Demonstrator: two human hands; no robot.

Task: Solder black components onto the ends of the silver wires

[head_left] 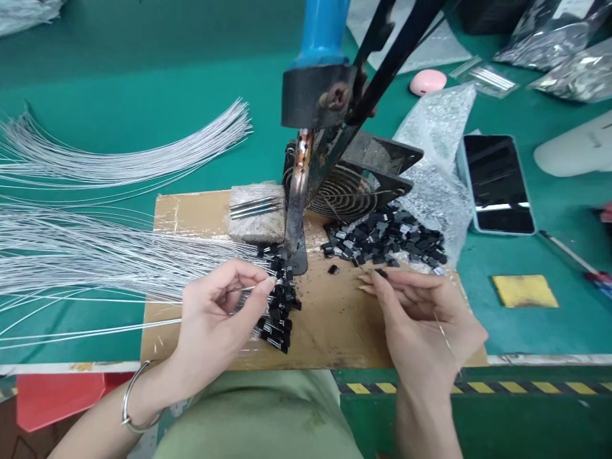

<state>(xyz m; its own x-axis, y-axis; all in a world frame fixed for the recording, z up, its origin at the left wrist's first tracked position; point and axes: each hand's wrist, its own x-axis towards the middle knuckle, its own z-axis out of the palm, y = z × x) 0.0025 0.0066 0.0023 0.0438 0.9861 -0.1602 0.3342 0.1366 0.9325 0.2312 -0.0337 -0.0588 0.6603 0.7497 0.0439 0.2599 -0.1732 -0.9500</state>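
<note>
My left hand (224,319) is closed in a pinch on the end of a thin white wire (246,289), just above a row of black connectors (282,306) fixed to wire ends. On the right, my right hand (421,312) pinches a small black connector (381,273) between thumb and fingers. A thin silvery wire (444,333), which looks like solder, runs through that same hand. Between the hands, a soldering iron (299,185) with a blue handle points downward. Loose black connectors (387,236) lie in a pile beyond my right hand, and a single one (333,269) sits apart.
Brown cardboard (335,331) covers the work spot on the green table. A fan (354,185) stands behind the iron, beside a wrapped block (258,223) bearing metal rods. White wire bundles (119,159) spread leftward. A phone (497,182) and yellow sponge (524,291) lie right.
</note>
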